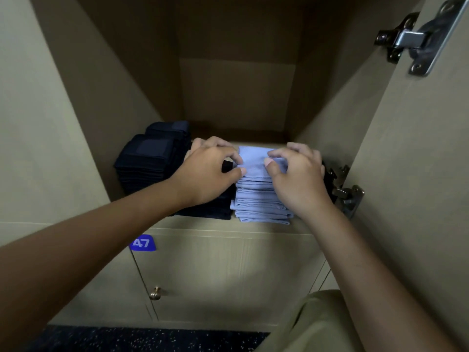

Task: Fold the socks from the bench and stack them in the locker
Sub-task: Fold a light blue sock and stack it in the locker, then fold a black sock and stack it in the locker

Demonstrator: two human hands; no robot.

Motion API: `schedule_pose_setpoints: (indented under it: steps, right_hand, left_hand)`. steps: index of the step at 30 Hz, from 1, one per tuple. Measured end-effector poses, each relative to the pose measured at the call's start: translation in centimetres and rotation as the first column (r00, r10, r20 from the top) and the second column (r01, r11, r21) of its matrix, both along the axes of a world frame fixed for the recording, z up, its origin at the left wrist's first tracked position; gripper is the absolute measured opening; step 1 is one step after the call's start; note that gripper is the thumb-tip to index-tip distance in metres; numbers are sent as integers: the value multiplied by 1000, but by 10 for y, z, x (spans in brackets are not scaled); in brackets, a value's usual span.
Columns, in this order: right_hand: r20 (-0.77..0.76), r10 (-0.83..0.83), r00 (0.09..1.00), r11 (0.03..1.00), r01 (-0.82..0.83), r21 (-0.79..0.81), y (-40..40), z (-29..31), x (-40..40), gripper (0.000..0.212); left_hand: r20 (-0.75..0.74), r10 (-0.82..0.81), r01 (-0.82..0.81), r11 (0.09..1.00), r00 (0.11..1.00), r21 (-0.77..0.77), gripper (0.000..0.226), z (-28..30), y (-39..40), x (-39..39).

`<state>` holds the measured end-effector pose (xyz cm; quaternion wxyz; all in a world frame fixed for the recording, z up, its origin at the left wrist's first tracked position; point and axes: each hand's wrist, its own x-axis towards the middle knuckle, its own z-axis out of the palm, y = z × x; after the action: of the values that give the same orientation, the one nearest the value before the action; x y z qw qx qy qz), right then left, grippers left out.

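I see the top blue sock (253,158) lying folded on a blue stack (261,201) at the front of the locker (236,97) floor, right of centre. My left hand (208,174) pinches the sock's left edge, its fingers (234,157) curled over the cloth and the thumb tip touching the side. My right hand (297,176) grips the right side the same way, fingers bent onto the top and the thumb pressed into the front fold. Just left of the blue stack, touching it, sits a dark stack (215,207), mostly hidden under my left wrist. Further left and a little back stands a taller navy stack (149,158), with another dark pile (172,128) behind it. The open door (418,174) stands on the right, one hinge (418,39) high up and a second hinge (345,191) beside my right hand. Below the locker is a closed door bearing a blue tag (142,243) reading 47 and a brass knob (155,293). A dark speckled floor (139,339) shows at the bottom.
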<state>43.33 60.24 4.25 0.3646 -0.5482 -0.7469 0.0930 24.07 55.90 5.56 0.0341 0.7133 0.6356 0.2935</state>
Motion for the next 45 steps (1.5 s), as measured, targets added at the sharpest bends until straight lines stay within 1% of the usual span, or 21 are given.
schedule_pose_setpoints:
  steps: [3, 5, 9, 12, 14, 15, 17, 19, 20, 23, 26, 29, 33, 36, 41, 45]
  right_hand:
    - [117, 66, 991, 998, -64, -26, -5, 1, -3, 23]
    - [135, 69, 988, 997, -65, -40, -7, 1, -3, 24]
    - [61, 92, 994, 995, -94, 29, -14, 7, -6, 23]
    - [3, 195, 981, 975, -195, 111, -32, 15, -18, 23]
    - [-17, 298, 954, 944, -292, 155, -49, 21, -31, 21]
    - [-26, 355, 934, 925, -347, 155, -59, 24, -39, 20]
    - [-53, 463, 885, 883, -455, 118, -78, 24, -57, 20]
    - [-63, 565, 823, 825, -562, 57, -99, 22, -77, 22]
    - [-56, 612, 789, 791, -611, 34, -109, 19, -87, 22]
    - [-18, 725, 689, 689, -725, -4, -141, 13, -118, 23]
    - [54, 801, 596, 598, -801, -27, -172, 10, -149, 26]
    - [88, 854, 513, 520, -851, -71, -199, 8, -183, 29]
    - [84, 911, 404, 411, -908, -84, -240, -2, -231, 28]
    - [65, 951, 303, 308, -945, -111, -279, -10, -266, 29]
    - [120, 989, 83, 101, -983, -154, -353, -23, -318, 33]
    - [84, 995, -55, -35, -974, -223, -413, -29, -352, 34]
  left_hand:
    - [-27, -6, 8, 998, 1000, 66, 25, -2, -27, -10]
    - [-32, -2, 4, 998, 999, 69, 24, -2, -45, -19]
    - [-66, -1, 4, 999, 998, 52, 26, -2, -80, -39]
    - [-101, -4, 9, 999, 995, 51, 27, -1, -113, -57]
    - [-131, 13, -12, 1000, 991, 9, 26, -1, -137, -70]
    - [-145, 27, -29, 999, 989, -12, 26, -2, -149, -77]
    - [-156, 61, -68, 997, 986, -41, 34, -3, -176, -90]
    - [-132, 120, -130, 989, 984, -68, 41, -3, -204, -102]
    - [-119, 154, -164, 983, 981, -84, 41, -3, -220, -107]
    - [-106, 255, -267, 958, 961, -109, 26, -4, -269, -128]
    - [-97, 378, -388, 913, 921, -125, 13, -5, -321, -149]
    - [-83, 492, -499, 855, 867, -141, 11, -4, -373, -167]
    - [-35, 657, -654, 741, 753, -152, 15, -2, -447, -186]
    - [-20, 757, -750, 643, 653, -155, 21, -5, -505, -193]
    - [-29, 886, -877, 454, 463, -157, 7, -11, -599, -195]
    - [-39, 949, -938, 304, 314, -164, 13, -12, -673, -194]
